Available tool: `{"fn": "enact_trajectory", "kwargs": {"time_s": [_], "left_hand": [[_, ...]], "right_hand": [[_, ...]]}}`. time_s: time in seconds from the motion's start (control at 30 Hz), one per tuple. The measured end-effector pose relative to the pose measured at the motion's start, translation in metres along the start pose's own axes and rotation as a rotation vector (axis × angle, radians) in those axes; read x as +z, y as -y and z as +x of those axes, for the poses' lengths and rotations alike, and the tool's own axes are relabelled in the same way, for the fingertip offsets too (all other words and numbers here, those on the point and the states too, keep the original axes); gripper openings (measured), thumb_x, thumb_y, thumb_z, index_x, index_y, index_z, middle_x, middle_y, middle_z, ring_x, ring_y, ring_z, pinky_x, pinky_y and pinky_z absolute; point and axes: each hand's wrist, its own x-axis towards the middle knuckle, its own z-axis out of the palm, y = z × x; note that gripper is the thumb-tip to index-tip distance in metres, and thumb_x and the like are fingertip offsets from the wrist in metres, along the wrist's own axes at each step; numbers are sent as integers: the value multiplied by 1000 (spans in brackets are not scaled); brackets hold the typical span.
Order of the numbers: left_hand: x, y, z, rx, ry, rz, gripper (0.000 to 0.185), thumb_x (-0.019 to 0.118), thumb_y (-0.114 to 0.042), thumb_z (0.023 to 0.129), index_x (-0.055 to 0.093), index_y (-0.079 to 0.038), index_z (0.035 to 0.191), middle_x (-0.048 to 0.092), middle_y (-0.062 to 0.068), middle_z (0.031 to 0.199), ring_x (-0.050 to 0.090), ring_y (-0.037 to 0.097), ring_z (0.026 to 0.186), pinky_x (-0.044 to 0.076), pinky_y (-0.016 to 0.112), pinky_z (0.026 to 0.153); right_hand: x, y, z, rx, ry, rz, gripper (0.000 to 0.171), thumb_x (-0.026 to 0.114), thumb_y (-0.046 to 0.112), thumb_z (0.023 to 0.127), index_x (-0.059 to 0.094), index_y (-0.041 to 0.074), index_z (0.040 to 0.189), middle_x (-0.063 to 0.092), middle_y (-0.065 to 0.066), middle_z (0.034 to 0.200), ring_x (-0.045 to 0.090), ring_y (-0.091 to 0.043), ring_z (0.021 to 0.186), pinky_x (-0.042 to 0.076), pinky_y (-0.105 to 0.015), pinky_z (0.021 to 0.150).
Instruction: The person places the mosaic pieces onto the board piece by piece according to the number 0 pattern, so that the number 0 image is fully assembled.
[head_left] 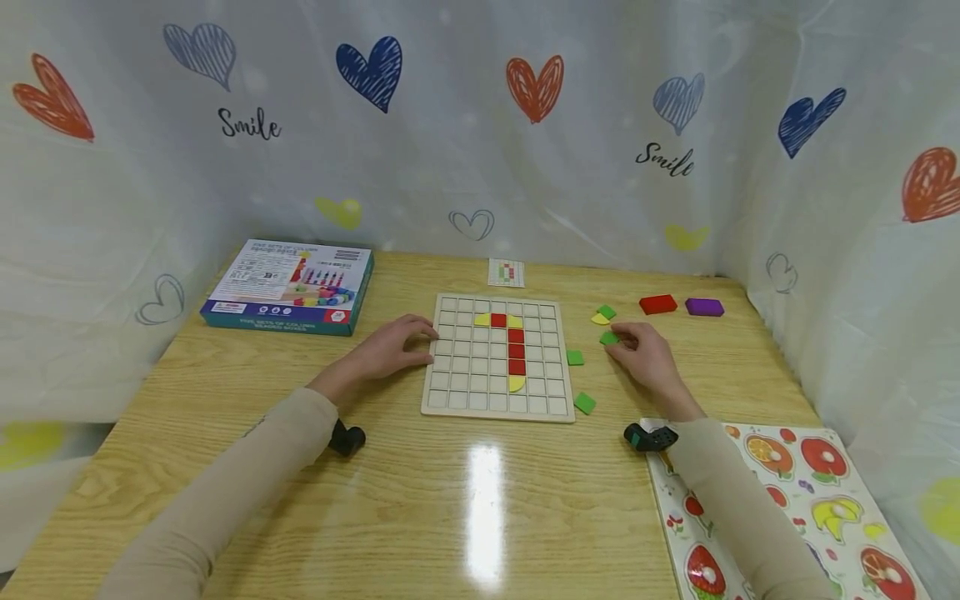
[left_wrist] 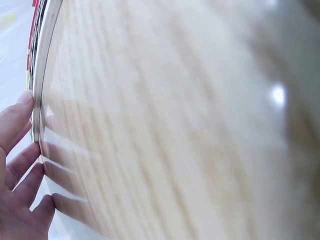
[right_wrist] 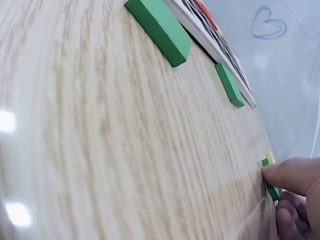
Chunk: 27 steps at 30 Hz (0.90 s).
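Observation:
A wooden grid board point(head_left: 496, 357) lies mid-table with red squares and yellow curved pieces set in a column. My left hand point(head_left: 396, 347) rests flat against the board's left edge point(left_wrist: 36, 100), fingers point(left_wrist: 22, 165) touching it. My right hand point(head_left: 643, 350) is to the right of the board, and its fingertips pinch a small green tile point(head_left: 608, 338) on the table, seen under the thumb in the right wrist view as the green tile point(right_wrist: 271, 189). Two more green tiles point(right_wrist: 159, 29) point(right_wrist: 229, 84) lie by the board's right side.
A blue game box point(head_left: 288, 286) sits at the back left, a small pattern card point(head_left: 506, 272) behind the board. A red block point(head_left: 657, 304), a purple block point(head_left: 704, 307), a green and a yellow piece point(head_left: 602, 316) lie back right. A fruit puzzle board point(head_left: 795, 500) sits at front right.

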Motion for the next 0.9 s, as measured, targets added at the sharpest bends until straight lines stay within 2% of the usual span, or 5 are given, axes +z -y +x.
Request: {"fn": "enact_trajectory", "kwargs": {"time_s": [0.2, 0.33, 0.53, 0.73, 0.9], "left_hand": [[-1, -2, -1, 9, -8, -5, 37, 69, -23, 93, 62, -6, 125, 49, 15, 139, 42, 33, 132, 33, 49, 111], [-1, -2, -1, 8, -9, -5, 37, 69, -23, 93, 62, -6, 125, 49, 15, 139, 42, 33, 132, 32, 49, 111], [0, 0, -1, 7, -4, -6, 38, 69, -24, 93, 62, -6, 126, 48, 15, 139, 42, 32, 133, 32, 48, 111], [-1, -1, 0, 4, -3, -1, 38, 69, -24, 93, 62, -6, 125, 49, 15, 139, 42, 32, 132, 32, 49, 111], [-1, -1, -1, 2, 1, -6, 37, 69, -23, 93, 62, -5, 125, 49, 15, 138, 42, 32, 132, 32, 48, 111]], "right_hand": [[2, 5, 2, -49, -20, -99, 32, 65, 10, 94, 65, -5, 121, 58, -23, 109, 55, -34, 97, 46, -48, 85], [1, 8, 4, -34, 2, -118, 32, 65, 12, 95, 64, -6, 121, 61, -24, 112, 58, -36, 100, 47, -50, 88], [1, 23, -2, 2, 41, -53, 36, 64, 19, 96, 63, -2, 126, 60, -22, 123, 59, -37, 110, 47, -52, 94], [11, 51, -16, -65, 66, -1, 35, 66, 19, 95, 65, 1, 126, 58, -19, 122, 63, -34, 105, 51, -48, 91], [26, 75, -25, -107, 114, 32, 31, 69, 18, 92, 69, 6, 121, 60, -13, 114, 64, -26, 98, 54, -42, 85]]}}
